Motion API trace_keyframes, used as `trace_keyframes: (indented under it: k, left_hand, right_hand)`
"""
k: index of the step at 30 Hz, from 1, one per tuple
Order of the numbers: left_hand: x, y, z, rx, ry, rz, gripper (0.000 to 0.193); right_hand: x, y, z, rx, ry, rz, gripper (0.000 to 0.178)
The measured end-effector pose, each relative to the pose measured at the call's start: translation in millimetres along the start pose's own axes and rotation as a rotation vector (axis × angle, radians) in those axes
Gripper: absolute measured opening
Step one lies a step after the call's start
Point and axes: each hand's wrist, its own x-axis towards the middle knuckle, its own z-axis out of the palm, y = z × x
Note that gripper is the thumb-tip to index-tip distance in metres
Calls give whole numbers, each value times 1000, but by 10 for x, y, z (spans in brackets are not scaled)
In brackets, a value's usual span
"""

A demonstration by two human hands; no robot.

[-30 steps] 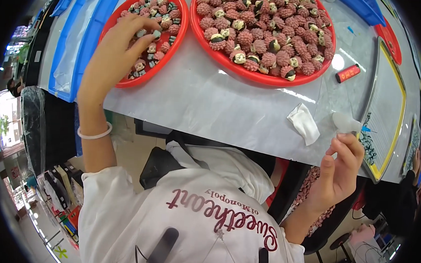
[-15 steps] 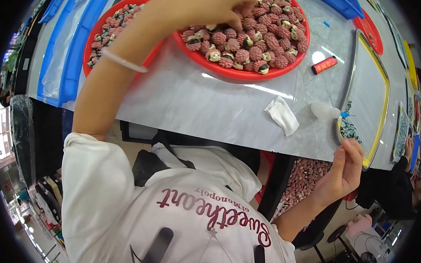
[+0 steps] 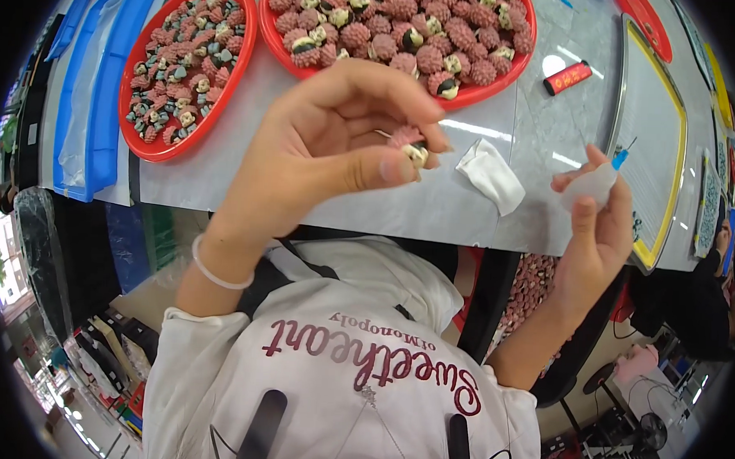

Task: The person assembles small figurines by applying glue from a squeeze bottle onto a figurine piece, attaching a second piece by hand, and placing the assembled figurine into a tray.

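My left hand [image 3: 318,149] pinches a small pink bumpy figurine [image 3: 406,138] with a cream-and-black lower part, between thumb and fingers above the table's near edge. To the right, my right hand [image 3: 603,244] is wrapped round a translucent white squeeze bottle [image 3: 591,188]. A blue needle tip [image 3: 620,159] on the bottle points up and away to the right. Beyond my left hand stands a red basin [image 3: 520,68] full of similar pink figurines. Left of it, another red basin [image 3: 250,36] holds pink figurines with grey-blue pieces on them.
A crumpled white cloth [image 3: 493,177] lies on the grey table between my hands. Farther back is a red cylinder [image 3: 568,78]. A yellow-edged tray [image 3: 680,173] sits at the right, blue bins [image 3: 101,128] at the far left. Below the table edge, more pink pieces [image 3: 529,290] show.
My left hand has come back from the large basin with a figurine in its fingers. My right hand has picked up the squeeze bottle, which lay on the table.
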Motion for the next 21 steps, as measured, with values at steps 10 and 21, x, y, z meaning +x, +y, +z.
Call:
trace_keyframes:
  k: [10, 21]
  left_hand:
    - [-215, -280, 193, -260, 5, -190, 30]
    - [-306, -353, 265, -244, 40, -134, 33]
  right_hand:
    - [-121, -268, -84, 141, -59, -96, 46]
    - [-170, -387, 15, -3, -88, -85, 46]
